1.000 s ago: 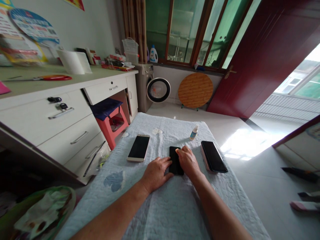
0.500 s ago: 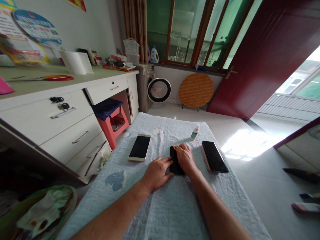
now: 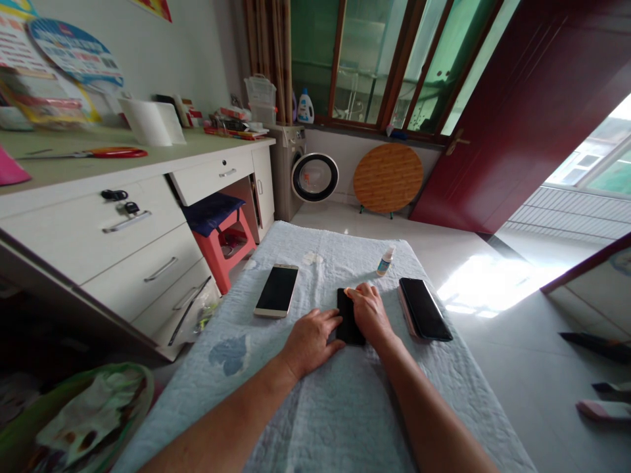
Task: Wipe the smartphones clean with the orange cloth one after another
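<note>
A black smartphone [image 3: 350,326] lies flat on the quilted cloth, partly covered by my hands. My left hand [image 3: 312,338] rests beside it, fingers stretched out, their tips touching its left edge. Over the phone's upper right part, my right hand [image 3: 371,310] is closed on a small orange piece [image 3: 350,292], of which only a bit shows; whether it is cloth or sponge I cannot tell. A white-and-gold smartphone [image 3: 277,291] lies to the left. To the right, a dark phone [image 3: 424,309] sits on a pinkish flat item [image 3: 407,314]. Beyond my right hand stands a small spray bottle [image 3: 385,261].
The pale blue quilted cloth [image 3: 345,407] covers the table. At left are a white desk [image 3: 142,243], a red stool [image 3: 224,256] and a green-rimmed bin [image 3: 145,387]. A washing machine [image 3: 286,184] with its door open and a round wooden tabletop [image 3: 388,177] stand farther back.
My right hand has shifted slightly to the right over the black smartphone, with the orange piece still in it. The left hand keeps its place.
</note>
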{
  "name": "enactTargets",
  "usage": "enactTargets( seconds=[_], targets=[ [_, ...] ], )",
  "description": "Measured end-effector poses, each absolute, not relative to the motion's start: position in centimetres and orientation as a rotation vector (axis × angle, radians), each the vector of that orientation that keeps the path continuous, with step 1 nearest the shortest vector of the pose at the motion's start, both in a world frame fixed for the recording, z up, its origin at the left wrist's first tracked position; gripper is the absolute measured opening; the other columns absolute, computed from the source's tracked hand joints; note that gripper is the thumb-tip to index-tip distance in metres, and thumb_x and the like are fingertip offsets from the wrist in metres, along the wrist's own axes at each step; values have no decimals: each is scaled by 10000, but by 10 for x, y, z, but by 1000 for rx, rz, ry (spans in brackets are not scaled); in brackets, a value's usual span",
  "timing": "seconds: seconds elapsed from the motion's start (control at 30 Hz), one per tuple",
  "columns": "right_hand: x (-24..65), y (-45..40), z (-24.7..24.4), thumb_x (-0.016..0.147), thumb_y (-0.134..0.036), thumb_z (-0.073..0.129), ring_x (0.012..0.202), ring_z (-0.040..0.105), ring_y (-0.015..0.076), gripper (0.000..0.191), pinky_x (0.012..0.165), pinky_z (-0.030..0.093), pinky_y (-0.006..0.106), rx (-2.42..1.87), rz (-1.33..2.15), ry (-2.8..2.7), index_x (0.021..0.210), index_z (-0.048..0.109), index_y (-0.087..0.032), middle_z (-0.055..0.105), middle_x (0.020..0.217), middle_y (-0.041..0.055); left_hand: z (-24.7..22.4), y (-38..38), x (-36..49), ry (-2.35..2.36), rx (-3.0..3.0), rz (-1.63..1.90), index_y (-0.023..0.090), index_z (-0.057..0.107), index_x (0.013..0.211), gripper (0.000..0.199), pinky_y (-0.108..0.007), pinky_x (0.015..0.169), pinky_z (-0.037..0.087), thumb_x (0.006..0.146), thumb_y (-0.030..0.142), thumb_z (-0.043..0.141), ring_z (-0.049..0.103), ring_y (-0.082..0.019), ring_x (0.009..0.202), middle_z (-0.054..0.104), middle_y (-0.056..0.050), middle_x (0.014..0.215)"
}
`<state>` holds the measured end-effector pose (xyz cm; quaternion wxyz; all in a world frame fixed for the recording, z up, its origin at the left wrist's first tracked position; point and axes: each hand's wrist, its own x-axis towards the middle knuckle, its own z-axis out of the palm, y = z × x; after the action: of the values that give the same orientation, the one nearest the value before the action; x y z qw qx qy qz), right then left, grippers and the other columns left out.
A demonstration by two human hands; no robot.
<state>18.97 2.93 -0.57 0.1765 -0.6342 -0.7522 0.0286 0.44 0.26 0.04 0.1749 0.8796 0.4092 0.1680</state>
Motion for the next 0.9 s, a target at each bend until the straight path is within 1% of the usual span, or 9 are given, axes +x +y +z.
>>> enactTargets(
  seconds=[0.13, 0.37, 0.5, 0.67, 0.9],
  targets=[
    [193, 25, -6, 873, -71, 439, 866, 439, 183, 317, 805, 324, 256, -1911, 60, -2039, 1048, 673, -195, 549, 923, 68, -3, 3, 5, 1157, 2508, 485, 209, 617, 1212, 448, -387, 983, 444, 822, 425, 658, 570, -269, 1115, 582, -59, 1321],
    [189, 28, -9, 902, -118, 414, 861, 451, 194, 298, 813, 322, 270, -1996, 78, -1938, 1005, 688, -177, 564, 928, 88, -5, 4, 4, 1148, 2525, 492, 215, 616, 1210, 441, -383, 985, 442, 819, 414, 659, 570, -265, 1113, 582, -50, 1322],
    [183, 34, -9, 894, -109, 420, 882, 459, 195, 294, 817, 327, 266, -1934, 124, -1960, 981, 693, -178, 571, 916, 85, -3, 4, 4, 1140, 2516, 500, 221, 616, 1207, 435, -387, 988, 437, 817, 408, 658, 572, -265, 1105, 589, -42, 1311],
    [176, 44, -13, 877, -88, 433, 893, 468, 191, 292, 816, 326, 266, -1889, 146, -2039, 976, 691, -184, 580, 930, 84, 0, 3, 4, 1129, 2492, 499, 227, 615, 1198, 419, -384, 953, 453, 817, 393, 658, 583, -257, 1062, 608, -32, 1280],
    [166, 55, -11, 909, -120, 432, 876, 480, 175, 277, 804, 328, 254, -1779, 155, -2141, 931, 698, -195, 587, 916, 66, 1, 3, 4, 1117, 2490, 500, 243, 605, 1200, 408, -381, 904, 465, 827, 404, 647, 586, -257, 1002, 619, -27, 1251]
  ],
)
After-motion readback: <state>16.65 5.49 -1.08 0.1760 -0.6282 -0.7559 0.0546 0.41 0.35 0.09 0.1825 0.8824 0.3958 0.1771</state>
